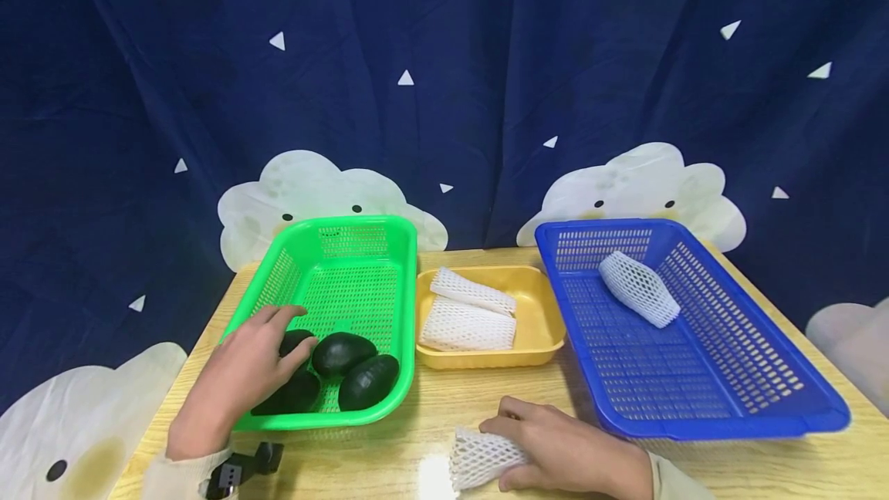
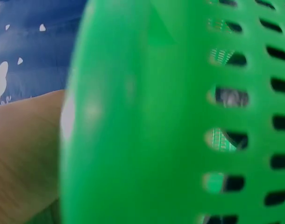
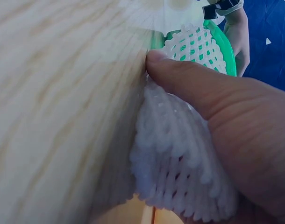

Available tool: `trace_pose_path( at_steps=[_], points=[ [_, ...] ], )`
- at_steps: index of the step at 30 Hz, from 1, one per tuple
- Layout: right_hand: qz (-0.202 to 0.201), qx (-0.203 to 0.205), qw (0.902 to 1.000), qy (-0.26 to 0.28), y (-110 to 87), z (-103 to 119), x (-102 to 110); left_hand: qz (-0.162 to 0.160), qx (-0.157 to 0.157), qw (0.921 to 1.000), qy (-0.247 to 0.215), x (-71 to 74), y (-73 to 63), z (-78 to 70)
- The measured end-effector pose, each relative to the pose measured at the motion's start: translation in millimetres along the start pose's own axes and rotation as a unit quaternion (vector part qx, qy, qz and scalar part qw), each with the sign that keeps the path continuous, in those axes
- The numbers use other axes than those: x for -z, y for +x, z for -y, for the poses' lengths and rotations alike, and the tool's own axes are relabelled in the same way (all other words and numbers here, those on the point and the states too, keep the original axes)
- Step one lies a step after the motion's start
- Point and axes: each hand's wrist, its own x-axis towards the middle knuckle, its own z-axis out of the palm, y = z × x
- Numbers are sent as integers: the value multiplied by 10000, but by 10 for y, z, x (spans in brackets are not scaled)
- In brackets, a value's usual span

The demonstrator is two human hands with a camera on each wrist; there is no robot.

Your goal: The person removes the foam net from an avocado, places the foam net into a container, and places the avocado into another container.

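Inside the green basket (image 1: pixel 406 292), several dark avocados (image 1: pixel 370 383) lie at the near end. My left hand (image 1: pixel 243 369) reaches over its left rim, thumb and index finger spread around one avocado (image 1: pixel 295 340), with a gap showing beneath the index finger. In the left wrist view the basket's green wall (image 2: pixel 133 116) hides the fingers. Low over the wooden table, my right hand (image 1: pixel 549 446) holds a white foam net sleeve (image 1: pixel 482 460) between thumb and fingers. The right wrist view has the thumb along the sleeve's (image 3: pixel 180 168) side, its mesh end spread.
A yellow tray (image 1: pixel 486 361) in the middle holds folded white foam nets (image 1: pixel 468 324). On the right stands a blue basket (image 1: pixel 590 376) with one net-wrapped item (image 1: pixel 639 288) in it. A dark blue curtain (image 1: pixel 458 99) hangs behind the table (image 1: pixel 389 461).
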Motion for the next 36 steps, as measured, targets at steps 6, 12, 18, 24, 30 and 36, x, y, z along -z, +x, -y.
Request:
trace_pose_path(
  at_steps=[6, 12, 18, 24, 30, 36],
  points=[
    [-87, 57, 9999, -70, 7, -2, -8, -152, -167, 9997, 63, 31, -9, -94],
    [-220, 137, 9988, -424, 1, 4, -7, -244, -262, 9993, 127, 42, -8, -168],
    [-78, -147, 9989, -443, -20, 29, 0, -242, -360, 9990, 130, 40, -11, -220],
    [-346, -212, 9991, -84, -3, 39, 10, -225, -473, 9986, 120, 33, -10, -266],
    [-691, -409, 9966, -168, 8, 47, 21, -288, -504, 9982, 115, 28, -17, -291],
    [-873, -256, 9953, -340, -9, 44, 22, -321, -569, 9977, 155, 25, -21, -312]
  ],
)
